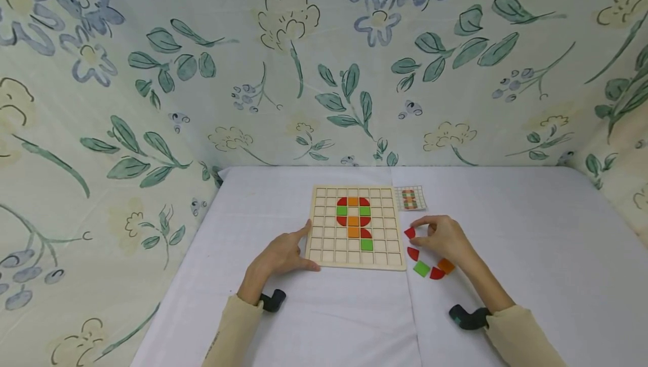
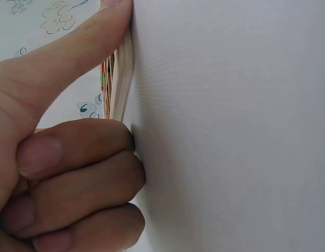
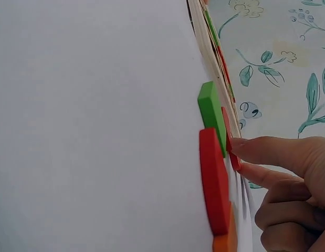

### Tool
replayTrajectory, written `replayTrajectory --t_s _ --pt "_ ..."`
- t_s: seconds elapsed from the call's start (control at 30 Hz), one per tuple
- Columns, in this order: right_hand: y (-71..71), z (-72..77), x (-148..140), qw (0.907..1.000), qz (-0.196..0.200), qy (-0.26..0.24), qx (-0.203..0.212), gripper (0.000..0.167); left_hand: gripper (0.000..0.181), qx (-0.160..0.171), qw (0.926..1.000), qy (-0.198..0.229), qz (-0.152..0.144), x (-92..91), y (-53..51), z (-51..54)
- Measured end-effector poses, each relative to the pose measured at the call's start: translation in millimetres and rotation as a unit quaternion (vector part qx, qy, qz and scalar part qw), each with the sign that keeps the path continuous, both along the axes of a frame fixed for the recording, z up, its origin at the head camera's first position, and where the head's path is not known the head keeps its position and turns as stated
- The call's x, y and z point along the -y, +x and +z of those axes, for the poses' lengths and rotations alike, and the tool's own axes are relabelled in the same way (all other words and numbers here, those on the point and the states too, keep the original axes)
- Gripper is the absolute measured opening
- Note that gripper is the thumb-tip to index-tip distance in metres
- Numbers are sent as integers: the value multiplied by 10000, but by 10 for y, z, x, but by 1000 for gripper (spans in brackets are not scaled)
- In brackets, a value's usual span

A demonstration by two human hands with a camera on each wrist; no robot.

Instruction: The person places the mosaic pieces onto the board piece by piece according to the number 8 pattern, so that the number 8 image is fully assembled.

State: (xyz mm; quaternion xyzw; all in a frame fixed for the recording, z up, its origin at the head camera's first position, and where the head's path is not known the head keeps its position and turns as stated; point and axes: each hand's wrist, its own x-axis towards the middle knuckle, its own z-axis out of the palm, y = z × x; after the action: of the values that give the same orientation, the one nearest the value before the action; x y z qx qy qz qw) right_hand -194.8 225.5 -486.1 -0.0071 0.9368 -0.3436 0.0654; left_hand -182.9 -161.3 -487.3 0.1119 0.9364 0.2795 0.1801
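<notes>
My left hand (image 1: 280, 253) holds the lower left corner of a wooden grid board (image 1: 329, 254), thumb on the front edge and index finger along the left side. In the left wrist view its other fingers (image 2: 88, 178) are curled. Beside the board's right edge, my right hand (image 1: 445, 237) pinches a red quarter-circle tile (image 1: 409, 233) between thumb and index finger. Red, orange and green tiles form a pattern on the board, with a green square (image 1: 367, 245) lowest. Nearest the right hand lie another red tile (image 1: 413, 253), a loose green square (image 1: 421, 268), a red quarter-circle (image 1: 437, 273) and an orange tile (image 1: 446, 266).
A small pattern card (image 1: 410, 198) lies at the board's upper right, showing a coloured design on a grid. White cloth (image 1: 344, 316) covers the table. Floral fabric (image 1: 304, 74) hangs behind and at the sides.
</notes>
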Motion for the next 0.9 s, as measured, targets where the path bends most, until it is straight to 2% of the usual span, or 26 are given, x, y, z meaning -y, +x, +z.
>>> replayTrajectory --t_s 0.23,0.4,0.67,0.9 --pt "56 76 84 9999 41 -153 -41 40 120 1 10000 7 -18 -3 0 6" --pt "168 107 335 9984 365 -428 11 37 120 11 10000 -3 -28 -2 -2 1" --pt "289 27 682 9951 763 -622 15 27 120 12 10000 33 -16 -4 0 -8" --pt "332 13 786 9960 718 -522 -72 28 120 -23 10000 10 -45 -2 1 2"
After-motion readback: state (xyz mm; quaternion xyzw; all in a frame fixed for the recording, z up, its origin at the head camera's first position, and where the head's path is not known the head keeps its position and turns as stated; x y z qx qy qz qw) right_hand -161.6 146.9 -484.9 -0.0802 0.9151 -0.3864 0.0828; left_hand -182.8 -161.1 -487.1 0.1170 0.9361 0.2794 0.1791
